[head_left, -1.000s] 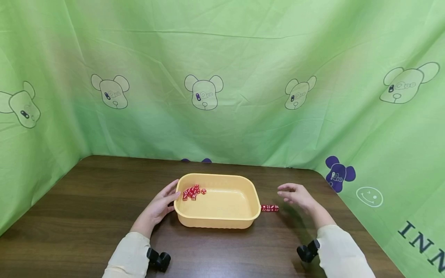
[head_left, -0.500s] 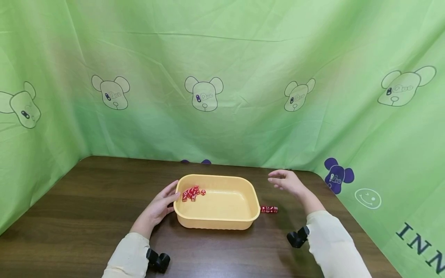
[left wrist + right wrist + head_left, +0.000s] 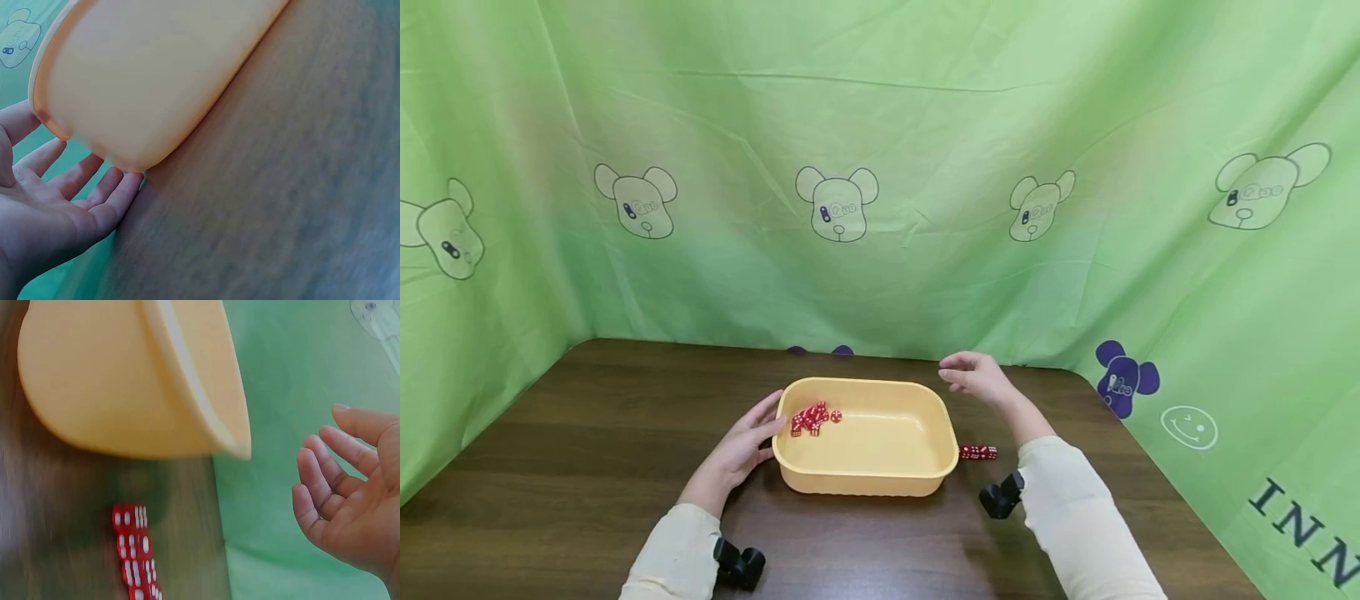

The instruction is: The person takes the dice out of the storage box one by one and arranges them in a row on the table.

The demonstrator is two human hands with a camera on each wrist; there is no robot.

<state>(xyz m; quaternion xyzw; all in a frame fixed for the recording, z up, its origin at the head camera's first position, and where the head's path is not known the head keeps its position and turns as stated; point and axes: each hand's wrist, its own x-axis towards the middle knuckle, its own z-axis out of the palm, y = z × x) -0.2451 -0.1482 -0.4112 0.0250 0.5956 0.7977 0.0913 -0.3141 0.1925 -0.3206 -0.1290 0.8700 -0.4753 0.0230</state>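
Note:
A yellow plastic basin stands on the table, with a small heap of red dice at the left end of its floor. My left hand holds that end, thumb over the rim and fingertips against the outer wall, as the left wrist view also shows. Past the basin's far right corner, my right hand hovers with loosely bent fingers and nothing in it. Beside the basin's right end lies a straight row of red dice, seen close up in the right wrist view with white pips.
The brown wooden table runs back to a green cloth printed with bear heads, which hangs behind and along both sides. A black wrist camera sits under the right sleeve, another black camera at the left.
My right hand has moved left and away from me, from beside the dice row to the basin's far right corner. My left hand, the basin and the dice stay put.

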